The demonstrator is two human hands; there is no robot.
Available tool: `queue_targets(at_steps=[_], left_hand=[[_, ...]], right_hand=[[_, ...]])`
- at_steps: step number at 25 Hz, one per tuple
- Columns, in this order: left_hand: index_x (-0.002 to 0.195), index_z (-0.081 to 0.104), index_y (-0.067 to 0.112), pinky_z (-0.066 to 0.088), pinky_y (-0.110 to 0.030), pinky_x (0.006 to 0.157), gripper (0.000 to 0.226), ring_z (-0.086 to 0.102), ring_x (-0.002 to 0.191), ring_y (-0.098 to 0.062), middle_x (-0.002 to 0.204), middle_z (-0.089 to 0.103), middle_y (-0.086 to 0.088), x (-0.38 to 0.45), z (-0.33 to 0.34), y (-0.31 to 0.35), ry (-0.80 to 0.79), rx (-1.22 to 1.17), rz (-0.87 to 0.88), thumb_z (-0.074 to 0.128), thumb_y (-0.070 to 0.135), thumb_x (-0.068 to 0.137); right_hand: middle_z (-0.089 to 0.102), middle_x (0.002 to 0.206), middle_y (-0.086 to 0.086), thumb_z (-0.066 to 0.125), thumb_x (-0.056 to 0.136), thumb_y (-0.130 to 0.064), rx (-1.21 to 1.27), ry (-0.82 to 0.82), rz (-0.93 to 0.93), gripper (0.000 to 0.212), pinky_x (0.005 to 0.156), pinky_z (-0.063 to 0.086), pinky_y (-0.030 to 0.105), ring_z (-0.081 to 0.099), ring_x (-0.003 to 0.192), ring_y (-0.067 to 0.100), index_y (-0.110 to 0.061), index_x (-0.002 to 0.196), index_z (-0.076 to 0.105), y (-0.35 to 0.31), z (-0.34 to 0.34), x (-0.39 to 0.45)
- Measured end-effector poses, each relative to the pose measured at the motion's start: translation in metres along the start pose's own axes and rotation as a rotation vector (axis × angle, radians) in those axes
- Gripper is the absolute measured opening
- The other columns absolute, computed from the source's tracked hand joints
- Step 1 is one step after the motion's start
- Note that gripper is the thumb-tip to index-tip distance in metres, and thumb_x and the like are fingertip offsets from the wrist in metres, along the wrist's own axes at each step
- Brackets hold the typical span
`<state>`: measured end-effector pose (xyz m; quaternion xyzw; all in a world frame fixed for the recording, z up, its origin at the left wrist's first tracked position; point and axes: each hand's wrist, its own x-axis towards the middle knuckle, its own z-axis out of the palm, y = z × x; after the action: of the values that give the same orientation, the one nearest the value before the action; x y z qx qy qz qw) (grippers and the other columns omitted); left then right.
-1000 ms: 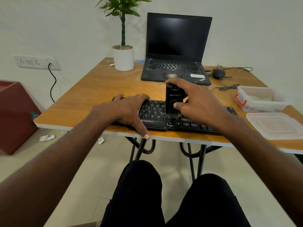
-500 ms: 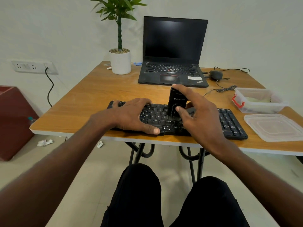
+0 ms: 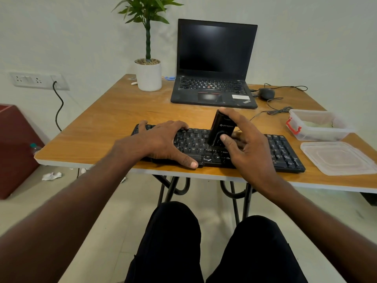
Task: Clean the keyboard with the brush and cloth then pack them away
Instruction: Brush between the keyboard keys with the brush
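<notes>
From the head camera, the right hand (image 3: 251,152) pinches the black brush (image 3: 221,129) between thumb and fingers. The brush stands tilted, its top leaning away from the person, and its bottom end touches the keys in the middle of the keyboard (image 3: 285,154).

The left hand (image 3: 163,142) lies flat and spread on the left part of the keyboard, with the thumb at the near edge. It looks like it holds the keyboard down so it will not slide.

A second ago the brush stood almost straight up, and more of the keyboard to the right of the right hand was hidden. Now the brush leans more, and the keys to the right of that hand show. The left hand has stayed pressed in the same spot. So the brush is being swept over the middle keys, and the brushing step is likely still going on.

Well to the right of the right hand sits a clear box (image 3: 318,127) with a red clip, and something pale lies inside it. That may be the cloth, but I cannot tell for sure. The box's lid (image 3: 336,158) lies flat on the surface (image 3: 114,119), just nearer than the box.

Wiping with the cloth and packing away are not done yet.
</notes>
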<state>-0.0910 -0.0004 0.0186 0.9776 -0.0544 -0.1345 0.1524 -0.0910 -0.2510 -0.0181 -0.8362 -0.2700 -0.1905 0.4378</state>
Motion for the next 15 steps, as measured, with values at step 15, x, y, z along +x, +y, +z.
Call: queue_targets(at_steps=[15], left_hand=[[0.158, 0.023, 0.047, 0.000, -0.066, 0.124, 0.129, 0.033, 0.152, -0.023, 0.164, 0.034, 0.013, 0.000, 0.000, 0.001, -0.002, -0.017, -0.013, 0.068, 0.092, 0.046]], right_hand=[[0.049, 0.136, -0.001, 0.055, 0.103, -0.007, -0.236, -0.104, -0.036, 0.064, 0.090, 0.054, 0.026, 0.047, 0.123, 0.010, -0.041, 0.154, 0.038, 0.004, -0.021, 0.016]])
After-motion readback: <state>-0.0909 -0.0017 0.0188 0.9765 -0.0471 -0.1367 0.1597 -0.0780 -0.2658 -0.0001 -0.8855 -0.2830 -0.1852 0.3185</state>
